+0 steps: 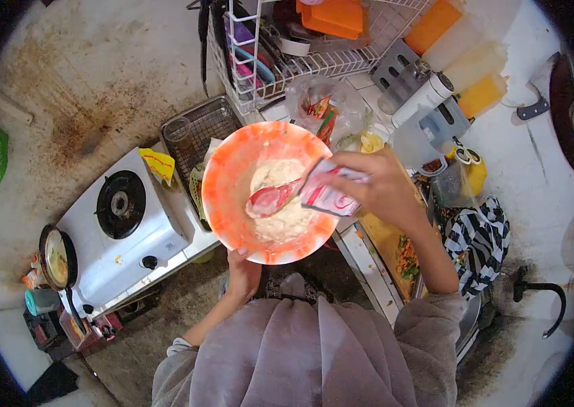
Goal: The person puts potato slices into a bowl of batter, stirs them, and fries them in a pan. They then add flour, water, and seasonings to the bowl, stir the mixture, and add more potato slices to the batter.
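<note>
My left hand [243,277] grips the near rim of an orange and white bowl [228,159], its thumb over the edge. Pale, lumpy batter [280,227] covers the bowl's bottom. A red spoon [270,201] rests in the batter, its handle partly hidden by a pink and white sachet [327,195]. That sachet is pinched in my right hand [378,186], tilted with its upper end over the bowl. What comes out of it, if anything, I cannot tell.
Left of the bowl stands a white gas stove [124,224] with a frying pan [58,258] on its far burner. A wire rack [327,71] is behind. To the right lie a cutting board [385,237] with chopped vegetables [409,261], a checkered cloth [480,237] and a black faucet [541,288].
</note>
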Available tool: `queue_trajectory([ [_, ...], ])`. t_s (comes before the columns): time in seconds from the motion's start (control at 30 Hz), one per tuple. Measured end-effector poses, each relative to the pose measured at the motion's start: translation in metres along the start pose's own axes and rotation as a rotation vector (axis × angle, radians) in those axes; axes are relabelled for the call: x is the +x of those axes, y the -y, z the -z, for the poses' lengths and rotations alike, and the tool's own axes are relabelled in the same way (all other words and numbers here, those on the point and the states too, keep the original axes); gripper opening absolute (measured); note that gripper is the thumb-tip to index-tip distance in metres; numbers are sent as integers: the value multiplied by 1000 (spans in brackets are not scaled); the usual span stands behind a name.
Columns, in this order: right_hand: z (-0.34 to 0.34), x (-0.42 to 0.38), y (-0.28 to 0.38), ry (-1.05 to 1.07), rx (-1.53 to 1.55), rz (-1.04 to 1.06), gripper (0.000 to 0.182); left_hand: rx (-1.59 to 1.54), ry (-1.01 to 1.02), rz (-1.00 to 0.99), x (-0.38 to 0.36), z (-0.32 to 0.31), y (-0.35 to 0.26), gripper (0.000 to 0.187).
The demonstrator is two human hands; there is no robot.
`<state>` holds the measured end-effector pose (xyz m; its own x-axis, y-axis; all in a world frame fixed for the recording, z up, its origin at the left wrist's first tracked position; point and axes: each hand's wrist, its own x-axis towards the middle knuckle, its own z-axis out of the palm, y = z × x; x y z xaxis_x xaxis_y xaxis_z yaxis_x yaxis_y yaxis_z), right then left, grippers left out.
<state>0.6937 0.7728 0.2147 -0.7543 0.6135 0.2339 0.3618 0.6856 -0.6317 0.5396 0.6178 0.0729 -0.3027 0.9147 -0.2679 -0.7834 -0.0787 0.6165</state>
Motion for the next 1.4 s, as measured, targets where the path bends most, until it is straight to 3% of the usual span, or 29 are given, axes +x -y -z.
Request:
queue_trajectory([
  [0.03,-1,2,2,80,-402,332,21,-3,5,-2,-2,-1,2,77],
  [0.07,-5,3,6,82,-399,336,21,-4,1,-5,-5,-1,3,77],
  [0.13,-12,7,13,161,-479,42,26,3,29,37,-8,-1,6,78],
  [0.37,-12,9,8,159,-518,47,35,-14,19,13,-9,4,13,77],
  [0.43,-9,10,9,298,-552,-88,37,-11,-1,25,-8,5,15,77],
  [0.57,-12,12,14,382,-608,-68,31,-17,24,11,-6,1,14,77],
  [0.67,-11,16,11,455,-482,10,26,-7,15,10,-4,-2,11,77],
  [0.97,-12,29,10,487,-467,-209,34,-10,10,27,0,5,11,76],
  [1.07,-12,28,10,574,-555,-198,40,-21,9,31,1,11,14,76],
  [1.13,-14,25,4,519,-519,4,45,-23,13,32,2,10,13,76],
  [1.27,-21,36,13,579,-476,-4,44,-19,23,56,2,10,11,77],
  [1.33,-28,43,21,670,-526,-109,35,-24,18,38,3,11,14,77],
  [1.4,-39,43,13,647,-555,-33,32,-18,27,44,3,11,12,77],
])
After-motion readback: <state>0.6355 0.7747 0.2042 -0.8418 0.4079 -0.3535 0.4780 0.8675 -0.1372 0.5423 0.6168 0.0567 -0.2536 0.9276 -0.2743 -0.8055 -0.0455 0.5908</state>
